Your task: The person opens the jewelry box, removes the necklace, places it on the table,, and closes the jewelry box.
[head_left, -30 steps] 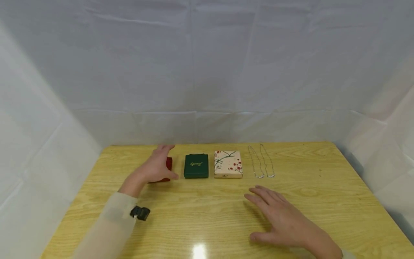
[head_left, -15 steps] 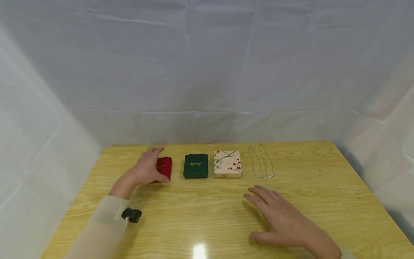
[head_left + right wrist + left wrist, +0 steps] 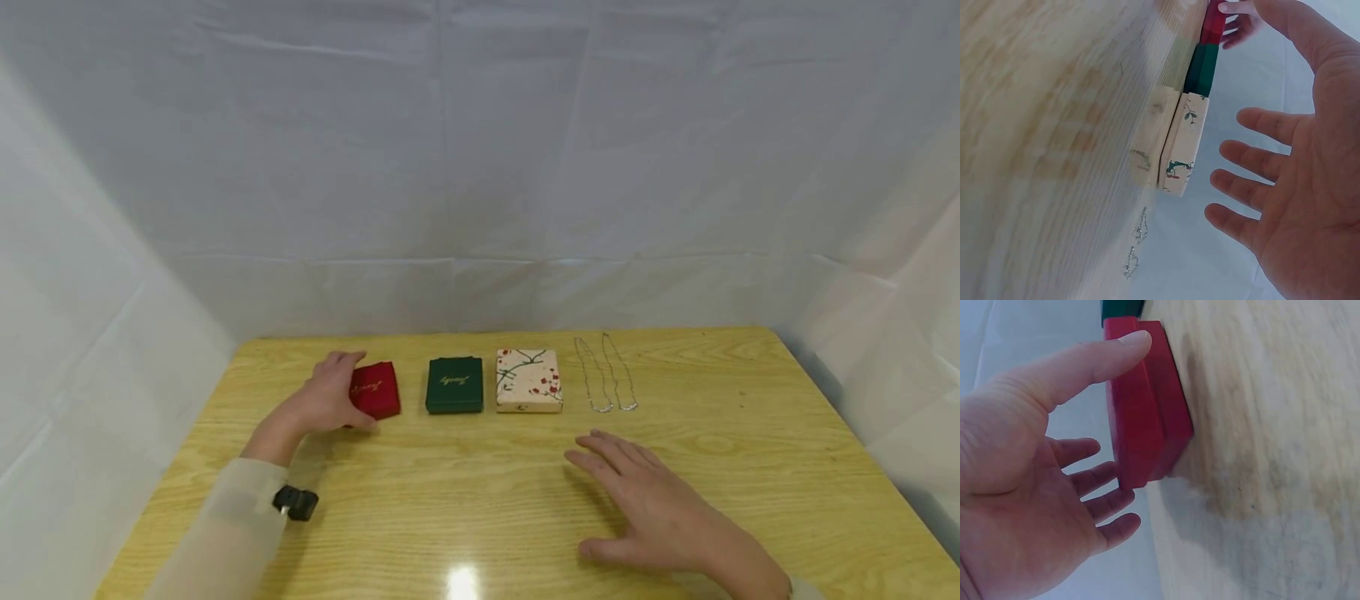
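A red box (image 3: 377, 390) with gold lettering lies slightly turned at the left of the row. My left hand (image 3: 326, 396) is at its left side, thumb toward the near edge and fingers toward the far edge. In the left wrist view, the thumb overlaps the red box (image 3: 1141, 419) and the fingers are spread loosely; whether they touch it I cannot tell. My right hand (image 3: 648, 508) hovers low over the table with spread fingers and holds nothing. Nearest to it are a cream floral box (image 3: 528, 381) and two silver necklaces (image 3: 602, 408).
Between the red and cream boxes sits a green box (image 3: 454, 385) with gold lettering. All stand along the back of the wooden table (image 3: 450, 483). White sheeting (image 3: 510, 167) rises behind the table and at both sides.
My left hand has moved left from over the red box to its left side, uncovering its top. The red box has turned slightly. My right hand has stayed in place.
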A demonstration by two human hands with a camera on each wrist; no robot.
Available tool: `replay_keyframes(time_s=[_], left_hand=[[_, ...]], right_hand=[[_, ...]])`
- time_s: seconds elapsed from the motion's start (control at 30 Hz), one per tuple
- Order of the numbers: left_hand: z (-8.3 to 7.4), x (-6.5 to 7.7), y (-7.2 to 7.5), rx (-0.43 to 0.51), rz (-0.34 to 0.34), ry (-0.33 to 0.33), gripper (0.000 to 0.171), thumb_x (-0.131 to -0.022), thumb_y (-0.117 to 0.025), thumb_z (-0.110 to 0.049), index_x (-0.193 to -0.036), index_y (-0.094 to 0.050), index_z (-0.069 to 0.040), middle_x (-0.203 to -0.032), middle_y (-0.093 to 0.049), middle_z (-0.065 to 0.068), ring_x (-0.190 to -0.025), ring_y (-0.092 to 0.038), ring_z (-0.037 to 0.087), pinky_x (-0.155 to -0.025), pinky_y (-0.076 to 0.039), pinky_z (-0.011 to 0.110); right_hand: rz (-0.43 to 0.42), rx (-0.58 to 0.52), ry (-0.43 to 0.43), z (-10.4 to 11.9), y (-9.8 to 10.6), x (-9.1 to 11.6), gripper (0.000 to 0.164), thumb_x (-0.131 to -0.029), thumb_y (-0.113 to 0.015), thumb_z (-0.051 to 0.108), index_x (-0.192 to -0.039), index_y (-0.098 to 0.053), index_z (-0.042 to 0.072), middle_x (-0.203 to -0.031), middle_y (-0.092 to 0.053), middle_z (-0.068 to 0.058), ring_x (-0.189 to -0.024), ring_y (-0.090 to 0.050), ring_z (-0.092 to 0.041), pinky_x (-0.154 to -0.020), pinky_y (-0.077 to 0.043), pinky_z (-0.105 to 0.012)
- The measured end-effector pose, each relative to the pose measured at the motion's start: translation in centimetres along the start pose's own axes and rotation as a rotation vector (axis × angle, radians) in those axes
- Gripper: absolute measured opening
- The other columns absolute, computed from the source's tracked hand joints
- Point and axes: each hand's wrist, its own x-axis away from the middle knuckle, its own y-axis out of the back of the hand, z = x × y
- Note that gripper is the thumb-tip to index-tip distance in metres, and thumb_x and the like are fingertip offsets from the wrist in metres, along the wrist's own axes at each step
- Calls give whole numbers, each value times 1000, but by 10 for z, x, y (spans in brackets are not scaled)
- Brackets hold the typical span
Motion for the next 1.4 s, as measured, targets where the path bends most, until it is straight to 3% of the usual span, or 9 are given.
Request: replay_keyframes(time_s=[0.43, 0.73, 1.0, 1.2, 1.4], left_hand=[[12, 6, -3, -15, 8, 21, 106, -76, -96, -22, -152, -32, 18, -142, -42, 39, -124, -44, 53, -101, -45, 66], [17, 8, -5, 74, -18, -13, 97, -77, -93, -15, -147, -35, 20, -135, -47, 36, -116, -55, 46, -99, -49, 60], [19, 15, -5, 131, -48, -10, 98, -79, -93, -15, -149, -33, 20, -138, -44, 37, -121, -54, 48, -104, -47, 64], [12, 23, -2, 135, -70, -12, 99, -80, -92, -15, -151, -32, 17, -139, -44, 35, -124, -54, 49, -104, -47, 65], [-9, 36, 0, 143, -87, -52, 98, -79, -94, -14, -151, -34, 14, -138, -46, 31, -122, -55, 46, -103, -48, 63]], right_hand=[[2, 3, -9, -1, -2, 1, 98, -86, -77, 71, -160, -45, 16, -162, -43, -11, -150, -39, -36, -112, -41, -64], [15, -14, -11, -1, -5, 0, 97, -88, -74, 71, -161, -43, 15, -163, -41, -11, -151, -37, -36, -113, -41, -64], [-8, 8, -4, -2, -6, -2, 99, -87, -74, 72, -162, -43, 14, -163, -42, -12, -151, -38, -36, -114, -40, -63], [-40, 33, 12, -3, -5, -4, 101, -85, -77, 70, -162, -42, 15, -163, -42, -12, -152, -37, -36, -115, -39, -62], [-59, 50, 18, -3, -2, -8, 103, -84, -78, 70, -163, -41, 15, -168, -36, -11, -154, -32, -38, -118, -36, -62]])
